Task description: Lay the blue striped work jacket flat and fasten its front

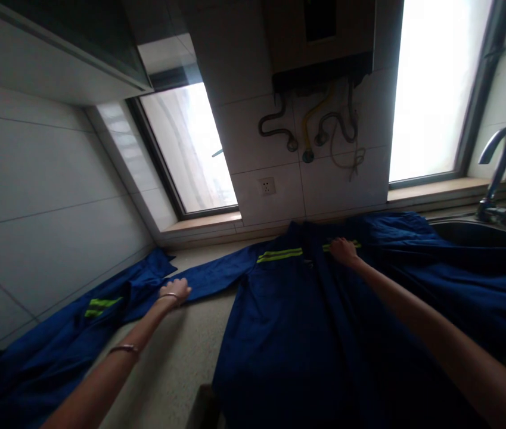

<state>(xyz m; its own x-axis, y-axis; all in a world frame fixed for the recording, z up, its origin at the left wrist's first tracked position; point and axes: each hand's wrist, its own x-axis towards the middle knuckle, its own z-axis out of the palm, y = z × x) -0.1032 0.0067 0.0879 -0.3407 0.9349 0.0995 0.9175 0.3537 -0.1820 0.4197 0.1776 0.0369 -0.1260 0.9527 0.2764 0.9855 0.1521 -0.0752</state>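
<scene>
Head view: jacket [275,316] lies lengthwise, collar [298,226] toward wall [261,161]; both hands [176,289] [345,252] curl fingers [338,242], grip unclear.

Cabinet [60,65] upper left, bright window [435,89] upper right, pipes [305,130] upper centre, white socket [267,186] at centre, faucet [497,174] at right

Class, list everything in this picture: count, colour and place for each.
Counter: one, pale, under the clothes
Jacket: one, blue with lime bands, centre
Striped garment: one, blue and lime, left
Sink: one, dark, right
Loose cloth: count unclear, blue, right
Tap: one, silver, behind sink
Wall box: one, dark, top centre
Windows: two, dark-framed, either side of box
Hoses: three, two dark, one yellow, below box
Socket: one, white, below hoses
Cupboard: one, pale underside, top left
Bracelets: two, metallic, left arm
Left hand: one, bare, at jacket's sleeve
Right hand: one, bare, on chest band
</scene>
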